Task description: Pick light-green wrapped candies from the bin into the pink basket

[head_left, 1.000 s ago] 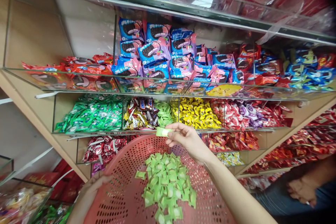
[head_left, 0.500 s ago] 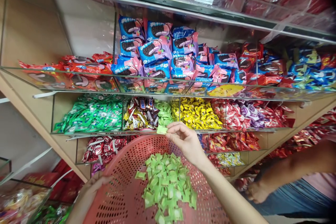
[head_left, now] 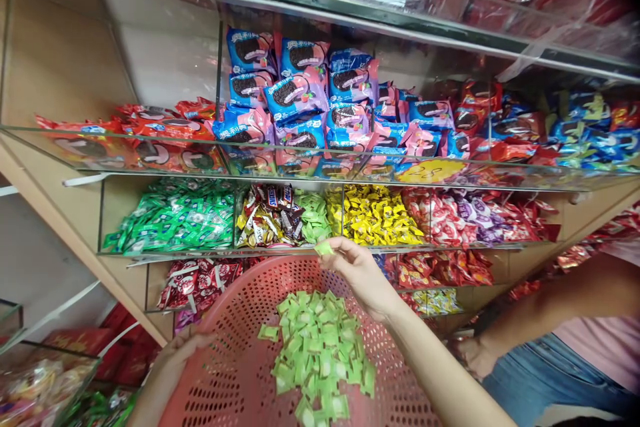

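Observation:
My right hand pinches one small green candy packet between thumb and fingers, just above the far rim of a red plastic basket. Inside the basket lies a heap of the same green packets. At the basket's left side, my left hand grips the rim, its fingers partly over the edge. Just beyond the held packet, more green packets fill part of a shelf compartment beside mixed chocolate bars.
Glass-fronted shelves hold green sweets, yellow sweets and red-white packets. Above them are stacked blue-pink cookie packs and a yellow price tag. Another person's arm is close on the right.
My right hand has shifted slightly right with the green packet, which has tilted. The other person on the right has moved a little. My left hand and the basket have stayed put.

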`<state>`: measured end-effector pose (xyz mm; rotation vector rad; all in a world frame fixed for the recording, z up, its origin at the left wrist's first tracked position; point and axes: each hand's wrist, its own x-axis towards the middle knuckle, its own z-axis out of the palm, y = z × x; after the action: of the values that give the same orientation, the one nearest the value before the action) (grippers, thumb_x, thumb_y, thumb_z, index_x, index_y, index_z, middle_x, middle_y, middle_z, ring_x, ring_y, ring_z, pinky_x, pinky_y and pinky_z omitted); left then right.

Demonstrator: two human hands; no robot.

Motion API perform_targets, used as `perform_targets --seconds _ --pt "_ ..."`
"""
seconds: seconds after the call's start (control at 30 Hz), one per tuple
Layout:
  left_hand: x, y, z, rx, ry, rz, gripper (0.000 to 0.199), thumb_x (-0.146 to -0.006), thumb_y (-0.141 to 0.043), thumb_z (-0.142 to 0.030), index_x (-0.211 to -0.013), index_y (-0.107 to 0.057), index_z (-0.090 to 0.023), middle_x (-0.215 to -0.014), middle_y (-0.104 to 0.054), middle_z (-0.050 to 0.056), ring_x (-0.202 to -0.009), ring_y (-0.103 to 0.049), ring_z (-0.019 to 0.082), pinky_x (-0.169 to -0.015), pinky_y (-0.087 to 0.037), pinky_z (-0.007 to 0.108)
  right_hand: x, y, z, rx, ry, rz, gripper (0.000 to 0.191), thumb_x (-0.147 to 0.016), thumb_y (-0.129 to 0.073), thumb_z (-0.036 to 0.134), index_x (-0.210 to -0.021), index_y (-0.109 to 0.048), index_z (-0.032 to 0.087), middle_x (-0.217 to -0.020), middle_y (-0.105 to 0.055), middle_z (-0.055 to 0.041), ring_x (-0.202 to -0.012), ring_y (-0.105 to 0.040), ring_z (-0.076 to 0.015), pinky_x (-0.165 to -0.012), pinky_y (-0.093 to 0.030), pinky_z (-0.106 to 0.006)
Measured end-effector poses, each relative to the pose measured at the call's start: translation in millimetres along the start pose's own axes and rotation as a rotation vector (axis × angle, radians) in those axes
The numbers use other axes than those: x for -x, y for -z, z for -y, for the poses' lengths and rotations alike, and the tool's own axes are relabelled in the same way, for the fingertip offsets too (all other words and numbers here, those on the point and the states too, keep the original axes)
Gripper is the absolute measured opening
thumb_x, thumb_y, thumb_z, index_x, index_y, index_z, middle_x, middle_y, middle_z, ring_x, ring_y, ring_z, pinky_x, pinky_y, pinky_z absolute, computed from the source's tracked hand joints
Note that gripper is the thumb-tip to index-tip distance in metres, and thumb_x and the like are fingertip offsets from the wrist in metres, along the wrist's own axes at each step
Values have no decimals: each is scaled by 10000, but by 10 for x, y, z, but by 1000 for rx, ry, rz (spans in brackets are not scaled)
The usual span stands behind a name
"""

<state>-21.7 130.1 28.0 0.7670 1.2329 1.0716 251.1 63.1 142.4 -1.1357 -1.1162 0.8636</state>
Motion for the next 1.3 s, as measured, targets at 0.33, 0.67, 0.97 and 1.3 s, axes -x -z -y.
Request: perform_targets --seconds 0.33,0.67,0.97,1.3 --pt "-87 103 -25 -40 22 19 121 -500 -690 -105 -544 -594 -162 -539 -654 -8 -557 -611 177 -530 -452 236 -64 -14 -79 -281 -92 -86 291 -666 -738 232 -931 -620 205 -758 -653 19 -656 -580 -90 -652 -449 -241" --pt "16 26 -69 -29 81 13 111 -566 -648 -110 -656 -613 -165 -526 -658 6 -476 -603 186 -489 -471 271 -54 -43 -102 -216 -18 -92 355 -653 -734 223 -997 -650 200 -743 -685 -1 -698 -658 -140 -777 -523 -348" --pt "1 37 -113 -39 98 26 120 -570 -645 -77 -655 -611 -154 -546 -671 15 -511 -618 173 -514 -476 243 -24 89 -129 151 12 36 362 -728 -628 254 -1078 -611 164 -705 -665 -17 -661 -650 -165 -705 -527 -363" --pt "17 40 -136 -24 163 80 128 -545 -680 -126 -624 -585 -162 -520 -660 26 -445 -595 196 -475 -455 284 -454 45 346 1253 112 61 229 -818 -543 236 -1005 -656 170 -786 -685 -97 -762 -630 -226 -694 -442 -330"
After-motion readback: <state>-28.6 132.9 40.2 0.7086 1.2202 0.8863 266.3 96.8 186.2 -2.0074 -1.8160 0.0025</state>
